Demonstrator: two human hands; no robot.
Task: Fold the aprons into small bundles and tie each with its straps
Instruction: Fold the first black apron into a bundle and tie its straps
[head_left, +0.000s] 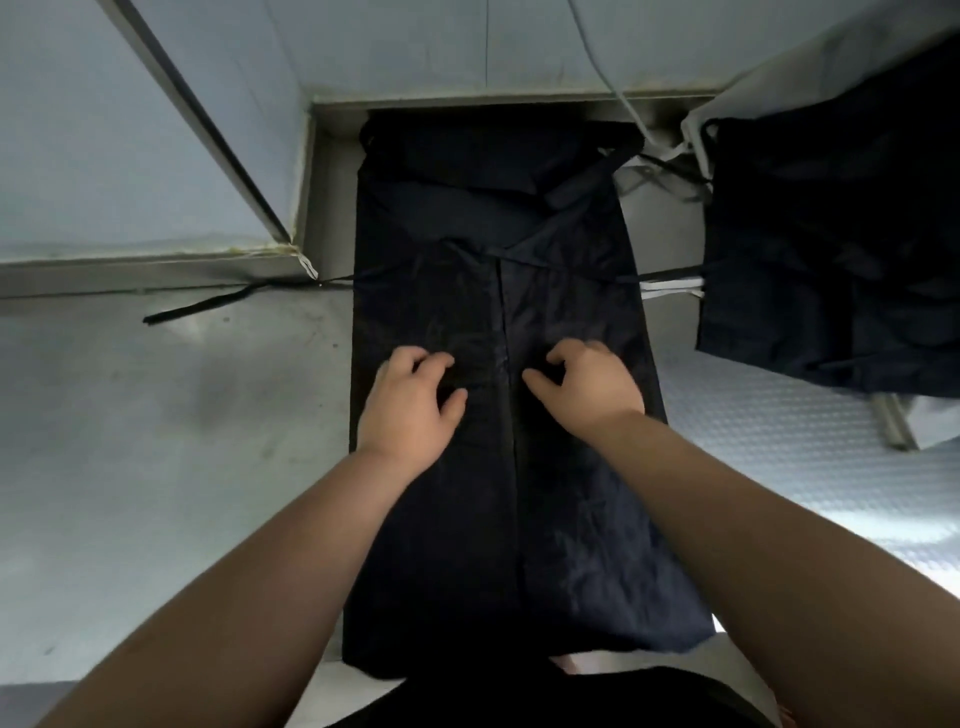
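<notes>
A dark navy apron (498, 545) lies lengthwise on the steel counter (156, 441), both long sides folded in so their edges meet along a centre seam. My left hand (410, 400) rests on the left flap and my right hand (587, 384) on the right flap, fingers bent and pressing the cloth, holding nothing. One strap (208, 306) trails out to the left across the counter. The other strap (670, 273) runs off to the right. The apron's far end is bunched against the back wall.
A pile of more dark aprons (831, 234) with white cloth under it sits at the right. A ribbed steel surface (810, 467) lies near right. A raised ledge (156, 265) and wall panels bound the counter at left and back.
</notes>
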